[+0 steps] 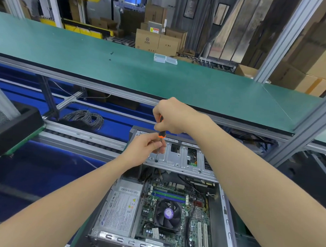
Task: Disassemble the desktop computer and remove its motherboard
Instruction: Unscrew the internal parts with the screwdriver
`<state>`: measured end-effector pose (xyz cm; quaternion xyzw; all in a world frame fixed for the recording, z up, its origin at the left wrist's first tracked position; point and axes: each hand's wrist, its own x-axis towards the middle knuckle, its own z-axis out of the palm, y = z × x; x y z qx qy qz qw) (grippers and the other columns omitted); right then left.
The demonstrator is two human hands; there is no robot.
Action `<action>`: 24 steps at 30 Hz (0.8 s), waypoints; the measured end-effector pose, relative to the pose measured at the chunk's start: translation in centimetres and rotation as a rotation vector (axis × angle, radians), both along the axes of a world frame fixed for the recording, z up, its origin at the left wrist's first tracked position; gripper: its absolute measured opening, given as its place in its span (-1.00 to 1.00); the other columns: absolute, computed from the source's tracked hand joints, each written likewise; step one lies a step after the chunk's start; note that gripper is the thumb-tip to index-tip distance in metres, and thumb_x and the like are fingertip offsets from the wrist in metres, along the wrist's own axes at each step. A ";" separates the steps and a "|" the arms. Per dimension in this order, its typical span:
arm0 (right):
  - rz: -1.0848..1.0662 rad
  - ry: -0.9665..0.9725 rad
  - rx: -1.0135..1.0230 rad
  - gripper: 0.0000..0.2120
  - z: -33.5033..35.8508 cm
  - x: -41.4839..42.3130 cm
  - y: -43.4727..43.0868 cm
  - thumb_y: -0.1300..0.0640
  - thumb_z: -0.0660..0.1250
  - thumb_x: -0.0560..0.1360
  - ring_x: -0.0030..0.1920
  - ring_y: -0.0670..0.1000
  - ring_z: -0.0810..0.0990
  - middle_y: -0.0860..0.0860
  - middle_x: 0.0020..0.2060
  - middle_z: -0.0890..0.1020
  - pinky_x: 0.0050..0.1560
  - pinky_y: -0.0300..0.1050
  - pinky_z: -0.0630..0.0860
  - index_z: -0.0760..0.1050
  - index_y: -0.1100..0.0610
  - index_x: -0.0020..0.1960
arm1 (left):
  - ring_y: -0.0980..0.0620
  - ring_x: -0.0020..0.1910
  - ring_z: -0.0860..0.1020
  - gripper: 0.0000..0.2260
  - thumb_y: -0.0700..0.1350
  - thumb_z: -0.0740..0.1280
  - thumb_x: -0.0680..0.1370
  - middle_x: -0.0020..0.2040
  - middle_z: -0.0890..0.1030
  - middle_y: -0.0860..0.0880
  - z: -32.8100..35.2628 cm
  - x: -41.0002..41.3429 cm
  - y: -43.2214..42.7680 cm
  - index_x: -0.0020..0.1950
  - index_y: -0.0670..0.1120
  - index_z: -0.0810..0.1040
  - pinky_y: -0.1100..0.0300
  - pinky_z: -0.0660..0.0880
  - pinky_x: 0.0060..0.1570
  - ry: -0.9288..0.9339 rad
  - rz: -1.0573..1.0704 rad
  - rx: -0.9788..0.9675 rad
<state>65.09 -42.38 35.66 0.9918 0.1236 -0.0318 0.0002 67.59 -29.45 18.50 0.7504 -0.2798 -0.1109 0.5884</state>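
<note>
An open desktop computer case [227,215] lies in front of me. Inside it sit the green motherboard [195,216] with a black CPU fan [168,215] and a grey power supply [119,205] on the left. A silver drive cage [177,159] spans the far end. My right hand [173,116] grips the black-and-orange handle of a screwdriver [161,135] standing upright over the cage's left end. My left hand [146,147] pinches the screwdriver's shaft just below the handle. The tip rests at a hole in the cage.
A long green workbench [123,65] runs across behind, with two small clear plastic boxes [165,59] on it. A coil of grey cable [85,118] lies lower left by a roller rail. A black case [11,124] stands at the left. Cardboard boxes fill the background.
</note>
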 end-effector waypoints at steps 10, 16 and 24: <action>0.091 0.106 0.088 -0.69 0.5 -0.2 -1.1 0.37 0.37 0.37 -0.24 -0.15 0.57 -0.15 -0.27 0.63 -0.31 -0.16 0.46 0.57 -0.06 -0.17 | -0.12 -0.30 0.71 -0.88 -0.23 0.36 0.61 -0.23 0.71 -0.09 -1.2 -1.6 2.5 -0.02 -0.05 0.66 -0.05 0.68 -0.25 0.047 0.167 0.069; 0.073 0.041 0.298 -0.78 -0.8 0.0 -2.2 0.10 0.54 0.41 -0.13 -0.06 0.58 -0.10 -0.11 0.63 -0.19 -0.12 0.49 0.55 -0.01 -0.02 | 0.14 -0.10 0.70 -0.77 -0.15 0.30 0.61 -0.11 0.75 0.12 -1.1 -2.3 3.4 0.01 0.04 0.75 0.10 0.63 0.03 -0.047 -0.190 0.630; -0.102 -0.144 0.741 -0.74 -4.7 -1.1 -2.7 0.04 0.60 0.38 -0.26 0.01 0.65 0.02 -0.25 0.67 -0.28 -0.14 0.60 0.57 0.08 -0.08 | -0.15 0.31 0.49 -0.53 -0.21 0.11 0.68 0.55 0.37 -0.19 -4.0 -0.8 -1.0 0.61 -0.20 0.24 0.01 0.45 0.27 0.069 -0.407 1.293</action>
